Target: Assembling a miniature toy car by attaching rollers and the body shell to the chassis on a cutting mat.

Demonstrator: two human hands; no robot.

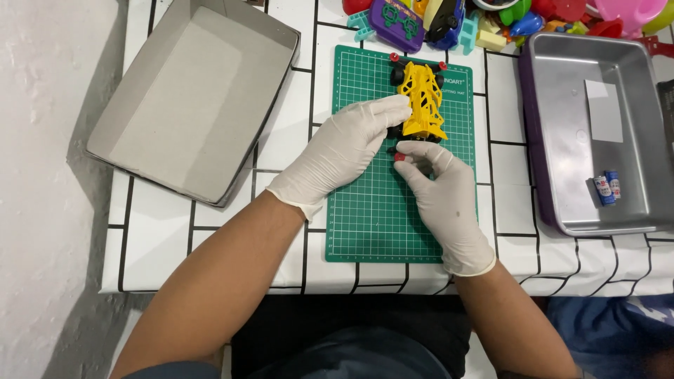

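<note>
Toy car: a yellow plastic lattice-bodied toy car chassis (421, 104) with black parts and small red rollers at its far corners, lying on the mat's upper half.
Left hand: the white-gloved left hand (340, 151) lies flat, fingers loosely extended, fingertips on the car's side.
Right hand: the white-gloved right hand (442, 189) pinches a small red piece (399, 157) at the car's near end.
Surface: a green gridded cutting mat (372, 217) on a white table with black lines (154, 231).
Around: an empty grey cardboard box lid (189, 98) left, a grey metal tray (569, 133) holding two small batteries (608, 187) right, colourful plastic toys (491, 21) beyond.
</note>
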